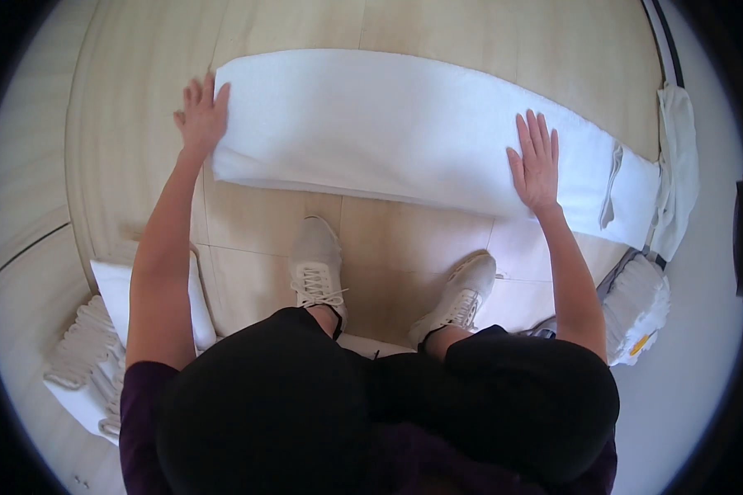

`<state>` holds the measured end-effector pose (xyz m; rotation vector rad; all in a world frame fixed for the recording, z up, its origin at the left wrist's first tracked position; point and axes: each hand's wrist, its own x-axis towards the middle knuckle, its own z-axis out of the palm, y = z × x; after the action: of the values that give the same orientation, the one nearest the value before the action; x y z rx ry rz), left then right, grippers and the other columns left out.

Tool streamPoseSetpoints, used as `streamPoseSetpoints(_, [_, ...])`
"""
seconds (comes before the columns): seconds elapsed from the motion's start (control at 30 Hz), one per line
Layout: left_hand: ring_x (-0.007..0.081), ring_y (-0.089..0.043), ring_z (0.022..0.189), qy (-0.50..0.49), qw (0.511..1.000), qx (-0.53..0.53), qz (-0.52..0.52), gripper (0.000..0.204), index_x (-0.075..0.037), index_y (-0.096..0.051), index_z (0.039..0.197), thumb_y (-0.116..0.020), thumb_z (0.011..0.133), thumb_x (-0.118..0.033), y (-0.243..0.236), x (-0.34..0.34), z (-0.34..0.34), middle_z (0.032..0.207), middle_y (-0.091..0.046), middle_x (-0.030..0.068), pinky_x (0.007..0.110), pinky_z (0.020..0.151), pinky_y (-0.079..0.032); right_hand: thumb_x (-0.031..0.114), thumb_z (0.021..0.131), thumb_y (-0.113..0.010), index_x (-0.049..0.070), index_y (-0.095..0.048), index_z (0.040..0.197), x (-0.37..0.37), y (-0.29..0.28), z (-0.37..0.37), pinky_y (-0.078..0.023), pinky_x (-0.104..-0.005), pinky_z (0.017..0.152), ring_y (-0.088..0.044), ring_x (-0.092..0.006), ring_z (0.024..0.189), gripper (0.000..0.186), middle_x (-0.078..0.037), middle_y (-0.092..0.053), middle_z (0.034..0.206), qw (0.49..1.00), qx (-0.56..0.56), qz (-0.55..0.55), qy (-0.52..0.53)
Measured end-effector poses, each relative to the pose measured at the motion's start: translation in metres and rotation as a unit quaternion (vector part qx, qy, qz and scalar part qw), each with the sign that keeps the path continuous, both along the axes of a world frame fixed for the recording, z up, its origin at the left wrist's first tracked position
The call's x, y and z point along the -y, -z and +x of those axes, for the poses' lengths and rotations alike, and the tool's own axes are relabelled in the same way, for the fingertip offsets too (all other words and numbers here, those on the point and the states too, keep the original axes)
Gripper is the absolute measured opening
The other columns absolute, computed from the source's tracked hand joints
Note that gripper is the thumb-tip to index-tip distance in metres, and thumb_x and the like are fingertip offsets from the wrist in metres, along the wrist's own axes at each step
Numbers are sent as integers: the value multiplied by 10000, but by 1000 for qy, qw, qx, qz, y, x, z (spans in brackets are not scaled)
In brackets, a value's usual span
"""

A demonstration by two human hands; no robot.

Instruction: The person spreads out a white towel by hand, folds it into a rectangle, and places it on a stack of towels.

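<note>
Soft, even daylight fills the room, brightest toward the right of the frame, where the pale floor (702, 346) washes out almost to white, while the white towel (404, 124) in the upper middle glares enough to lose most of its texture. Shadows are faint and diffuse, just a dim band under the towel's near edge and darker patches around the shoes (318, 268) in the centre. The fisheye bends the floor's tile lines into curves toward the rim, a black vignette rings the frame, and the picture is slightly soft, more so at the edges.
</note>
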<state>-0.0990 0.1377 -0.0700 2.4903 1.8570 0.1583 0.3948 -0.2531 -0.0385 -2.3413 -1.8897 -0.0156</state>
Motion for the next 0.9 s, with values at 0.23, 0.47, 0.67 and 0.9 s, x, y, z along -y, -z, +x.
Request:
streamPoseSetpoints(0.23, [338, -615, 1236, -125, 930, 180, -296, 925, 92, -574, 1339, -861, 731, -543, -26, 67, -25, 1333, -628, 256, 410, 1026, -496, 324, 962, -628, 203, -467, 1527, -41, 13, -121, -108, -605, 1254, -198, -341, 1560, 601, -101, -314, 1655, 972, -157, 1, -174])
streamPoseSetpoints(0.47, [261, -674, 1125, -218, 889, 172, -365, 716, 87, -566, 1333, -852, 819, -322, -72, 69, -5, 1240, -678, 155, 374, 915, -561, 532, 980, -535, 317, -454, 1528, -83, 11, -212, -28, -663, 1242, -124, -308, 1578, 594, -38, -274, 1681, 952, -169, 13, -256])
streamPoseSetpoints(0.67, [261, -650, 1140, -146, 687, 523, -482, 696, 9, -445, 1456, -778, 856, -106, -131, 92, 18, 1311, -627, 142, 411, 949, -561, 607, 973, -514, 437, -458, 1505, -86, -4, -207, 20, -736, 1197, -67, -324, 1584, 561, -21, -195, 1709, 946, -181, -24, -269])
streamPoseSetpoints(0.9, [244, -594, 1235, 111, 714, 562, -402, 815, -16, -358, 1538, -777, 839, -20, -179, 169, 153, 1378, -584, 152, 409, 1046, -501, 532, 967, -588, 312, -496, 1496, -65, -38, -193, -267, -631, 1167, -353, -340, 1469, 581, -130, -394, 1601, 904, -392, 3, -169])
